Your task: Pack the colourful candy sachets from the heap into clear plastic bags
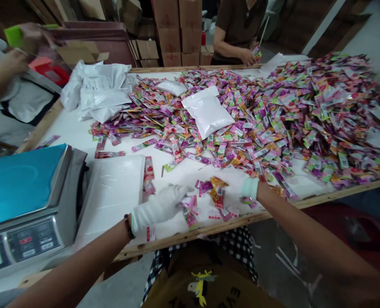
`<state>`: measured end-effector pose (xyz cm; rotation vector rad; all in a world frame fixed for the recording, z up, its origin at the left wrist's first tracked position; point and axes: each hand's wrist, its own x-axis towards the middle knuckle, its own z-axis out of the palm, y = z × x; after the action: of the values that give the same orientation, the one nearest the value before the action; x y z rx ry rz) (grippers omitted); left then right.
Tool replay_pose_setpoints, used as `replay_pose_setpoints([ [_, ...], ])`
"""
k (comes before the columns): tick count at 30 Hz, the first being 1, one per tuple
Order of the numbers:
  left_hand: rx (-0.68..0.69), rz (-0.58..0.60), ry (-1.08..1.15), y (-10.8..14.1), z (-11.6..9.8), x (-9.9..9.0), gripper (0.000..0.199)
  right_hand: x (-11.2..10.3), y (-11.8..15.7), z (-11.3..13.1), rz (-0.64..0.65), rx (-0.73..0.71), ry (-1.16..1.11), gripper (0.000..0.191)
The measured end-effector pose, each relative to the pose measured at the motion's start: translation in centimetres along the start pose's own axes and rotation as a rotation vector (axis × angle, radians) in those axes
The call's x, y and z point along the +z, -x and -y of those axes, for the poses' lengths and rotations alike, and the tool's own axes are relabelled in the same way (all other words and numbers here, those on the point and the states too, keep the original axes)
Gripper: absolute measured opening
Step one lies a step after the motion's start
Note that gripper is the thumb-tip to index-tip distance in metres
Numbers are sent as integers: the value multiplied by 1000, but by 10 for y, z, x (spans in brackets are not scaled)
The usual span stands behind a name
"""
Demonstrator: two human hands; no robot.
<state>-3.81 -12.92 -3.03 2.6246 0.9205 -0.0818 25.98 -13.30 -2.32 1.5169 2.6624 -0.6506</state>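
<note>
My left hand (161, 205), in a white glove, reaches in from the left with its fingers curled together on a pink snack packet (190, 203) near the table's front edge. My right hand (233, 182), gloved in white with a pale green cuff, is low over the table, and its fingers are blurred against the white surface. Beside its fingertips is a small cluster of purple, orange and red snack packets (217, 190). Beyond both hands spreads a large heap of similar packets (273, 115). Some white-and-red slips (214, 214) lie between the hands and the front edge.
A digital scale (23, 184) with a blue top stands at left, next to a stack of flat white bags (116, 179). Filled white bags (103, 90) sit behind, and another white pouch (208, 111) rests on the heap. Two people are nearby, across the table and at far left.
</note>
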Motion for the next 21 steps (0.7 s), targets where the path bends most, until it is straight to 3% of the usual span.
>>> replay_pose_setpoints([
  [3,63,152,-88,4,-12,21,33,25,13,-5,88,37,97,51],
  [6,40,176,-119,5,-15,21,24,34,18,-9,88,101,144,47],
  [10,-87,-31,17,1,-1,-8,18,20,28,-5,-155,191,36,33],
  [13,-316,-214,119,-16,22,-28,16,13,40,12,-293,385,-241,33],
  [15,-465,-296,97,-32,38,-31,22,21,45,28,-310,496,-369,36],
  [18,-523,-217,11,-45,52,-25,35,45,47,45,-171,541,-349,37],
  [21,-429,-57,-77,-33,52,-17,35,67,48,50,7,501,-205,44],
])
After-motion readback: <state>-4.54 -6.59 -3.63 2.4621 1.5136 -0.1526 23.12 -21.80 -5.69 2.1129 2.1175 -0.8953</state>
